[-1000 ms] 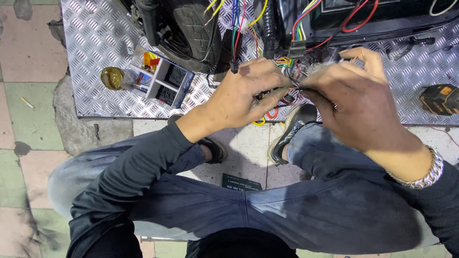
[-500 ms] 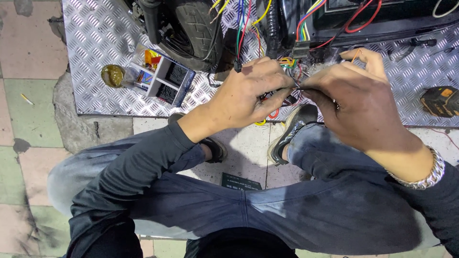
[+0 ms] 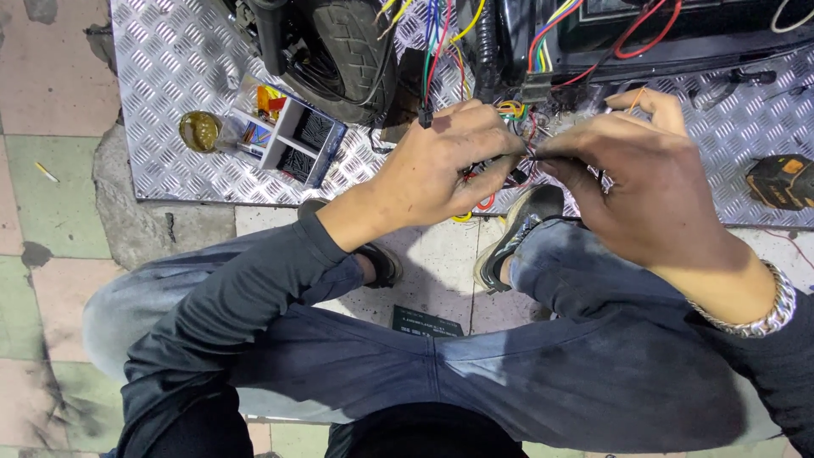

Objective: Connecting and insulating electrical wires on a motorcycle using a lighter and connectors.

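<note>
Both hands pinched the tangled bundle of thin coloured wires [image 3: 517, 136] at twelve o'clock: left hand [image 3: 445, 165] closed on it, right hand [image 3: 632, 174] gripping opposite. Steady, slack-free holding would suit.

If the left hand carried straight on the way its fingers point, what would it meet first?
The left hand points right, toward the right hand. It would likely meet the bundle of coloured wires pinched between them, then the right hand's fingertips; depth is unclear.

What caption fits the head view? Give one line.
Both hands, left and right, pinch coloured wires beside a tyre on a tread-plate ramp.
</note>
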